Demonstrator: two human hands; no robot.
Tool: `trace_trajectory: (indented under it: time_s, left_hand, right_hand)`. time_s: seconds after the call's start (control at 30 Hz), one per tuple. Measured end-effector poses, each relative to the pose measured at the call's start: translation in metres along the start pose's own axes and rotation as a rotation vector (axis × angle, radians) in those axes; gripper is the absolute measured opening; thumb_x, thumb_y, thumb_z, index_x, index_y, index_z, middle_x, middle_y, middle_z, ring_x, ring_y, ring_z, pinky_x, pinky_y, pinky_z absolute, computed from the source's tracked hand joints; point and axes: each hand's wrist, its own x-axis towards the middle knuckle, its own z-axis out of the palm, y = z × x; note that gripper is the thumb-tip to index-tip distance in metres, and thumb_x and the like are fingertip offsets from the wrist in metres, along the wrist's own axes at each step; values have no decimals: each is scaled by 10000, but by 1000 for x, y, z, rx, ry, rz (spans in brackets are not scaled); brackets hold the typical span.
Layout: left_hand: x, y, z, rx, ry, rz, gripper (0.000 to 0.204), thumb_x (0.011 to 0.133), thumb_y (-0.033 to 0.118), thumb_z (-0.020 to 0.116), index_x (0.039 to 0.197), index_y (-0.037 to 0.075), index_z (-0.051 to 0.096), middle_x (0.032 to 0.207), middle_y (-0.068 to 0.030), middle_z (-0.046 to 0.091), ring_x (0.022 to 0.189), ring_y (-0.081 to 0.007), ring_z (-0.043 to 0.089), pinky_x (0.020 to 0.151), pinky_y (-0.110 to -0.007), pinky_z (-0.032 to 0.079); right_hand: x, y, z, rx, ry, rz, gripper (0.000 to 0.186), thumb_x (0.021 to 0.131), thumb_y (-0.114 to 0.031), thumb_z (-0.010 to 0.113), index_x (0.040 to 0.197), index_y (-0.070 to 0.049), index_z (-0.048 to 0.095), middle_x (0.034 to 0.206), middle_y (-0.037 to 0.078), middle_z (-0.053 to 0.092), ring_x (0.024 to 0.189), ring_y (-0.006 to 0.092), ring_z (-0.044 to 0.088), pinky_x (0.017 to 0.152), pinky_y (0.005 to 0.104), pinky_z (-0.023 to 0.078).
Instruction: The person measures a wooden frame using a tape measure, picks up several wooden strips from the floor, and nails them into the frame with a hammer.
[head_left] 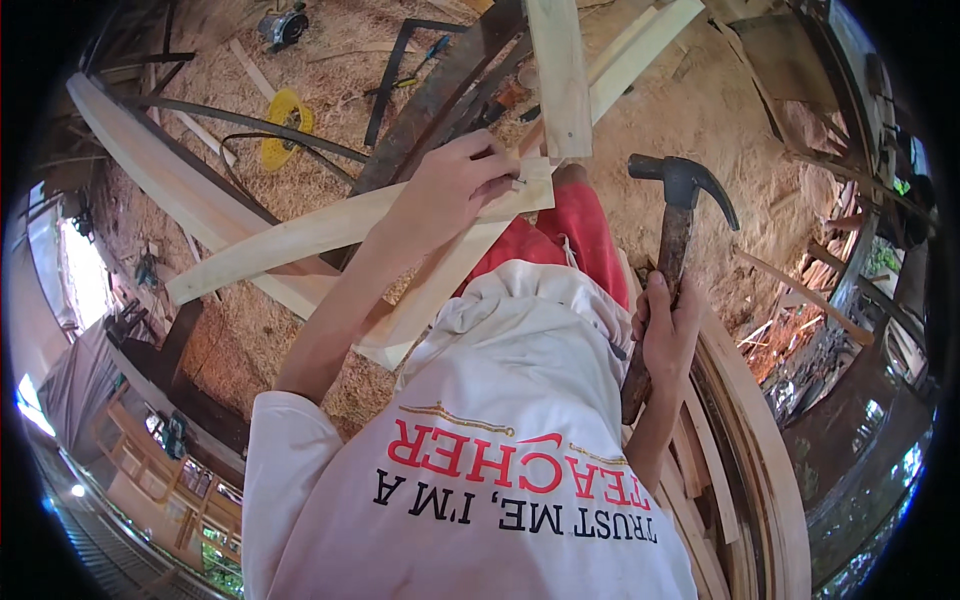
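My right hand (665, 325) is wrapped round the wooden handle of a claw hammer (684, 185), whose dark head is raised to the right of the boards. My left hand (455, 185) is closed in a pinch at a thin nail (519, 181), over the end of a pale wooden board (340, 225). That board's end overlaps another pale board (440, 290) slanting down beneath my left forearm. A third pale board (560, 80) comes in from the top and meets the joint near my red shorts (590, 230).
Dark beams (440, 110) lie behind the joint, near a black carpenter's square (385, 90). A yellow reel (287, 130) and a power tool (283, 28) rest on the shavings-covered ground. Long planks (760, 450) are stacked at my right, and a long board (170, 190) stretches across the left.
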Motion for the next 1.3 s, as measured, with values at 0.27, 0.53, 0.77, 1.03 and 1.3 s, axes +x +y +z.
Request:
trace_trajectory:
  time_s: [0.27,0.53,0.77,1.03,1.3]
  left_hand:
    - [-2,-8,23,73,168,108,179,835,77,798,1006,67,748,909,-95,596,844,-274,615,719,-387,512]
    - [0,-13,24,49,194,119,187,792,62,821,969,74,762,819,-81,540,785,-264,571,687,-390,481]
    - [1,-15,22,55,187,119,190,765,67,838,939,68,762,794,-71,537,769,-254,571,676,-386,479]
    - [-2,-19,23,17,163,125,171,782,88,831,930,60,749,828,-70,556,790,-258,577,697,-373,489]
    - [2,-12,24,203,174,171,190,847,63,763,1028,48,709,949,-90,594,950,-285,576,820,-417,480]
  right_hand:
    - [-8,-1,-1,-42,-15,18,204,1070,-216,566,976,-36,542,614,5,516,499,78,478,460,281,379]
    - [-24,-17,7,-514,42,-615,172,1008,-138,611,1048,12,538,704,181,615,576,410,600,551,436,475]
    - [-19,-14,17,-715,-214,-396,345,998,-178,639,1227,50,515,744,277,646,666,474,649,576,527,486]
    - [-17,-16,24,-655,-180,-535,411,998,-138,631,1313,90,495,739,274,663,695,491,658,594,541,498]
    - [-18,-21,8,-581,-112,-494,348,996,-140,636,1243,80,529,642,256,607,584,467,617,531,506,448]
